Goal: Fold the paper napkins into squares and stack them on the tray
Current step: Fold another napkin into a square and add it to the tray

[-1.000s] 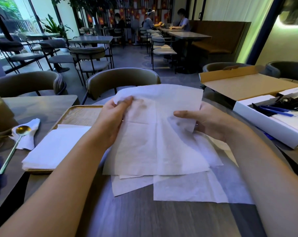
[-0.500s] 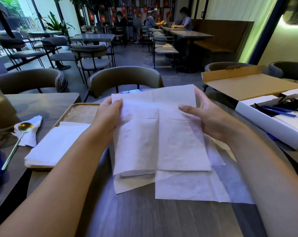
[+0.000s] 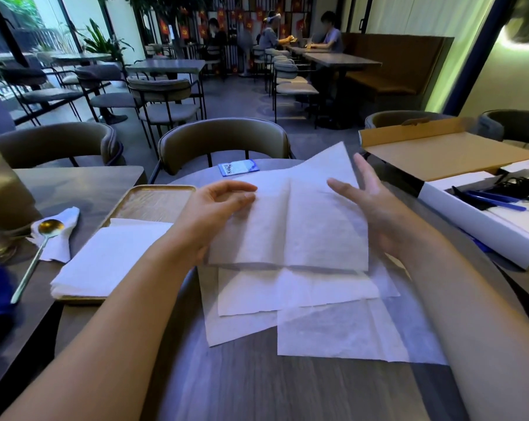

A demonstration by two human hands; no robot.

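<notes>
Since a moment ago I've tipped the napkin (image 3: 290,220) flatter, its far corner now peaking toward 1 o'clock. My left hand (image 3: 214,217) pinches its left edge between thumb and curled fingers; my right hand (image 3: 375,214) lies relaxed with straight fingers against its right edge. It's thin, crinkled white paper, creased down the middle. More unfolded sheets (image 3: 315,317) lie beneath on the grey table (image 3: 257,387). At 9 o'clock, folded squares (image 3: 111,256) sit stacked on the wooden tray (image 3: 154,202).
</notes>
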